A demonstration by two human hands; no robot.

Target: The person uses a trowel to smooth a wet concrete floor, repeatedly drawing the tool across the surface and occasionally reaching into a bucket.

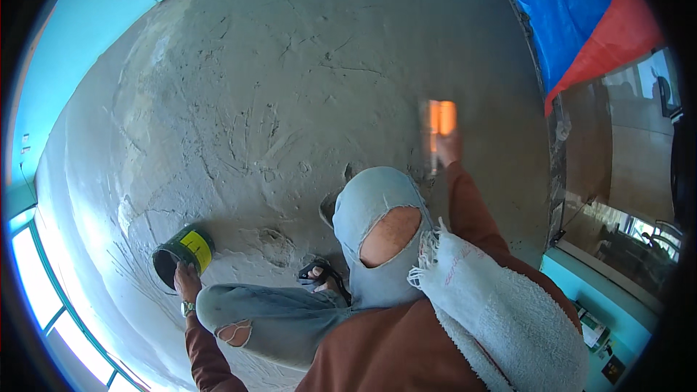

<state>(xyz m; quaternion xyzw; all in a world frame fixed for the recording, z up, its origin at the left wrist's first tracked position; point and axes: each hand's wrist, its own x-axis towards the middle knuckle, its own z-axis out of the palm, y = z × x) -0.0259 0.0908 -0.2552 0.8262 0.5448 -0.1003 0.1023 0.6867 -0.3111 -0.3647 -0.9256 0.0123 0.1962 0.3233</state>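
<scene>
On the left, my left hand [187,283] is closed over the rim of a dark bucket [169,248] with a yellow label, which lies tilted on the wet grey floor; its inside looks dark. My right hand [450,147] grips an orange-handled trowel [443,117], smeared by motion, over the grey cement surface [348,58] on the right. The trowel's blade shows only as a blurred narrow strip beside the handle. Rough marks, ridges and dents cover the cement in the middle and left, while the part near the trowel looks smoother.
My sandalled foot [323,274] and bent knees in torn jeans are close to the cement. A white towel [501,305] hangs over my right side. Turquoise walls [123,7] edge the floor. At the far right is a blue and red sheet [573,22] beside a glossy tiled floor [617,123].
</scene>
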